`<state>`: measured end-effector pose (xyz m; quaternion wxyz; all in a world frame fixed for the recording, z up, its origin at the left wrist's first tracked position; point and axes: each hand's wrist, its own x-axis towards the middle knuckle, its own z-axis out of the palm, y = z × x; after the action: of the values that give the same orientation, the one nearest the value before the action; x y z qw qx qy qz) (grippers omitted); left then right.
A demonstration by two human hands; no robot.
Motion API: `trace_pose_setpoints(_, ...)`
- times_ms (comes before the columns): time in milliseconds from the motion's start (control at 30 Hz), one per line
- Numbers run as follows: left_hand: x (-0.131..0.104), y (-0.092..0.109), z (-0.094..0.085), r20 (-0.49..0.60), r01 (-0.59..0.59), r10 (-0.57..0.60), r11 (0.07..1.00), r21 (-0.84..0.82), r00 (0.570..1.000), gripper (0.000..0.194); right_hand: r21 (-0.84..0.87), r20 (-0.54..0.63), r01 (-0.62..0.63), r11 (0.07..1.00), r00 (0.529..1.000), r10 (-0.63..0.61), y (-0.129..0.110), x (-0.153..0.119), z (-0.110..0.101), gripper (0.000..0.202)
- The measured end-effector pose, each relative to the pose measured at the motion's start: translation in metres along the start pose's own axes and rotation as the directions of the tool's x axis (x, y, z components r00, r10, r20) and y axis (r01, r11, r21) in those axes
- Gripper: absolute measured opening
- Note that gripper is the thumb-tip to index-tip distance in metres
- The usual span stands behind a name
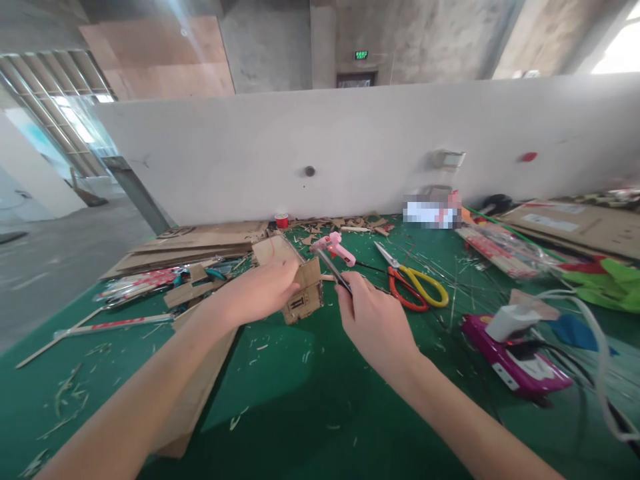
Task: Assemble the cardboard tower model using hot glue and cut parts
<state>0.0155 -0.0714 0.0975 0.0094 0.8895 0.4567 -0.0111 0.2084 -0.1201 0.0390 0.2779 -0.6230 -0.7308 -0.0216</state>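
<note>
My left hand point(267, 290) is closed on a small folded cardboard piece point(306, 300) with printed arrows, held above the green tabletop. My right hand point(373, 313) grips a slim tool with a dark handle point(344, 282), its thin metal end pointing up and left toward the cardboard. What the tool is cannot be made out. Just behind its tip lies a pink glue gun point(336, 248) with a black cord. To the right of it are scissors point(413, 283) with red and yellow handles, blades apart.
Stacked cardboard point(200, 243) and wooden sticks point(120, 324) lie left. A purple power strip point(517, 360) with a white plug and cables sits right, near green fabric point(607, 283). Cardboard scraps and a small red container point(281, 221) are before the white partition point(250, 153).
</note>
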Motion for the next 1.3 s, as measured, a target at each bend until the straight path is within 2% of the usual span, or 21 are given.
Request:
trace_pose_setpoints(100, 0.0, -0.002, 0.002, -0.007, -0.003, 0.003, 1.0, 0.011, 1.0, 0.023, -0.161, -0.006, -0.015, 0.987, 1.0, 0.014, -0.002, -0.004, -0.005, 0.027)
trace_pose_setpoints(267, 0.0, 0.0, 0.0, -0.007, 0.004, -0.004, 1.0, -0.004, 1.0, 0.019, -0.294, -0.01, -0.029, 0.955, 1.0, 0.027, -0.006, -0.006, -0.013, 0.03)
trace_pose_setpoints(367, -0.001, 0.001, -0.001, -0.004, 0.001, -0.001, 1.0, -0.018, 1.0, 0.019, -0.29, 0.037, -0.05, 0.956, 0.997, 0.064, -0.007, -0.005, -0.018, 0.027)
trace_pose_setpoints(467, -0.001, 0.0, 0.0, 0.005, 0.007, -0.007, 1.0, -0.022, 1.0, 0.02, -0.184, 0.132, -0.016, 0.983, 0.99, 0.041, -0.006, -0.005, -0.021, 0.023)
trace_pose_setpoints(567, -0.001, -0.001, 0.0, 0.011, 0.014, -0.014, 1.0, -0.005, 1.0, 0.023, -0.103, 0.167, 0.022, 0.994, 0.986, -0.005, -0.002, -0.006, -0.021, 0.045)
trace_pose_setpoints(633, -0.001, 0.0, -0.001, 0.007, 0.01, -0.01, 1.0, 0.005, 1.0, 0.023, -0.15, 0.16, 0.049, 0.987, 0.987, -0.025, 0.0, -0.005, -0.018, 0.056)
trace_pose_setpoints(767, -0.002, 0.004, -0.003, 0.011, 0.018, -0.018, 1.0, -0.008, 1.0, 0.02, -0.312, 0.065, 0.063, 0.948, 0.997, -0.045, 0.002, -0.004, -0.014, 0.053)
trace_pose_setpoints(867, -0.001, 0.005, -0.003, 0.028, 0.039, -0.038, 0.999, -0.021, 0.999, 0.02, -0.372, 0.019, 0.066, 0.926, 0.998, -0.064, -0.001, -0.004, -0.013, 0.054)
trace_pose_setpoints(1167, -0.001, 0.004, -0.001, 0.018, 0.027, -0.027, 1.0, -0.006, 0.999, 0.023, -0.396, 0.098, 0.104, 0.912, 0.993, -0.071, -0.011, -0.009, -0.012, 0.061)
trace_pose_setpoints(1300, -0.001, 0.004, -0.001, 0.016, 0.023, -0.023, 1.0, -0.01, 1.0, 0.022, -0.417, 0.18, 0.109, 0.902, 0.983, -0.036, -0.018, -0.009, -0.017, 0.073)
